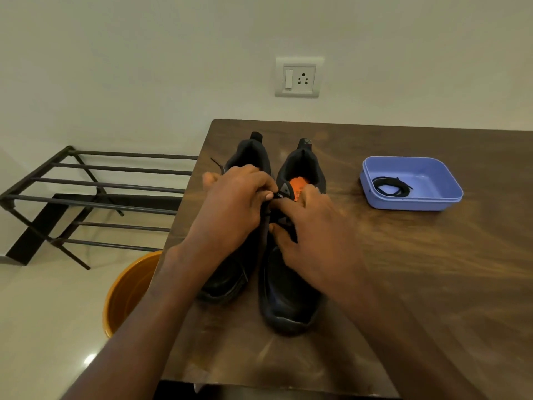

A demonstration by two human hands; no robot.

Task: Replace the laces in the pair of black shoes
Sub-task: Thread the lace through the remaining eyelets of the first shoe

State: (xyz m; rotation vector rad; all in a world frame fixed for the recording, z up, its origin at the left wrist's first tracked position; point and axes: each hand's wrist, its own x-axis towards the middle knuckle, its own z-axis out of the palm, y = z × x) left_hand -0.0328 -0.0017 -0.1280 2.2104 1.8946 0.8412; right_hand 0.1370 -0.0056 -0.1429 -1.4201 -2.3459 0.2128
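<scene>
Two black shoes stand side by side on the brown table (403, 269), toes toward me. My left hand (233, 209) lies over the left shoe (227, 281), its curled fingers pinching a black lace (217, 164) whose end sticks out past the hand. On the right shoe (288, 295), my right hand (311, 235) rests over the tongue, fingertips at the lace area beside the left hand. An orange insole label shows inside this shoe. A coiled black lace (390, 186) lies in the purple tray (441, 197).
The purple tray sits on the table to the right of the shoes. An orange bucket (127, 287) stands on the floor left of the table. Beyond it stands a black metal rack (95, 194). A wall socket (298, 77) is above the table.
</scene>
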